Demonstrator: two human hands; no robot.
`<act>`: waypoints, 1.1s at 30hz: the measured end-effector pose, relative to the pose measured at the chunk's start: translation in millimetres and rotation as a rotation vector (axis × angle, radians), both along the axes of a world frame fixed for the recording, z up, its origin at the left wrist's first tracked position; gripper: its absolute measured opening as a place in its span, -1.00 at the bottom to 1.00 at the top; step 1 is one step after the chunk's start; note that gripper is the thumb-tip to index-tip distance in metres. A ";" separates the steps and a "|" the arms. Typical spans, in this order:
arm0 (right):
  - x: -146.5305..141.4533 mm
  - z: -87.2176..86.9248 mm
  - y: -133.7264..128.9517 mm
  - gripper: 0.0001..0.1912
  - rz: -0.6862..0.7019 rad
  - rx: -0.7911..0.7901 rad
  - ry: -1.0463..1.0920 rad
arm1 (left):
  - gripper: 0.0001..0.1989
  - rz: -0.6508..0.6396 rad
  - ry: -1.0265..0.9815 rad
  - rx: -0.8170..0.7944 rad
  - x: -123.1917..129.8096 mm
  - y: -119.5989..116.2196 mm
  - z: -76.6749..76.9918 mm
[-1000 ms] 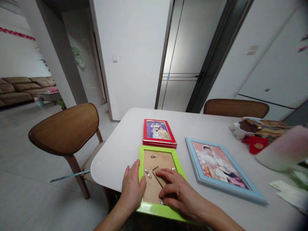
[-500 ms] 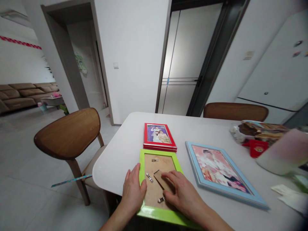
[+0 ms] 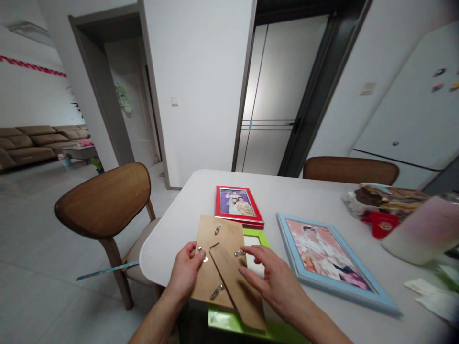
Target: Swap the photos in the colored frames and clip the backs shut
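Clock directions are taken from the frame's brown backing board (image 3: pixel 227 239), twelve pointing away from the person. The board is out of the green picture frame (image 3: pixel 222 320), held above it and shifted toward nine o'clock, its back face up with metal clips (image 3: pixel 217 291) and a slanting easel leg (image 3: pixel 234 284). The left hand (image 3: pixel 187 270) grasps the board's nine o'clock edge, thumb on the face. The right hand (image 3: pixel 274 279) is at three o'clock, fingers released and parted beside a clip; whether they touch it cannot be told. The green frame rests at the near edge of the white counter (image 3: pixel 175 239). A red photo frame (image 3: pixel 238 217) lies just beyond at twelve, and a light-blue photo frame (image 3: pixel 289 243) lies at three.
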State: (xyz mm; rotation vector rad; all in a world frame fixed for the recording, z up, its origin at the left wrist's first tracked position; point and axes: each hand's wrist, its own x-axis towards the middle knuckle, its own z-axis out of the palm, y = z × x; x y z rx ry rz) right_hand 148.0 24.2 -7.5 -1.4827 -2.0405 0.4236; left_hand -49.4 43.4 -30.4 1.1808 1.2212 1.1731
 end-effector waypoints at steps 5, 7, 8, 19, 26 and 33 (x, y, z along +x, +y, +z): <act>37.1 -27.2 5.3 -0.56 -0.232 -0.065 -0.220 | -0.70 0.059 0.050 -0.092 -58.7 2.1 -6.4; 44.2 -35.8 7.2 -0.52 -0.269 -0.102 -0.262 | -0.71 0.075 0.108 -0.106 -75.8 3.4 -9.7; 45.3 -38.2 8.2 -0.50 -0.274 -0.119 -0.265 | -0.72 0.083 0.145 -0.104 -82.4 4.5 -11.5; 42.2 -13.8 4.5 -0.31 -0.321 -0.489 0.550 | -0.57 0.285 0.608 0.195 -62.3 4.0 -0.1; 27.6 9.5 -7.4 -0.19 -0.250 -0.533 0.913 | -0.31 -0.327 0.617 0.598 75.5 -45.9 16.7; 45.2 -10.3 6.4 -0.25 -0.284 -0.398 0.537 | -0.50 -0.163 0.608 0.664 64.6 -43.2 31.8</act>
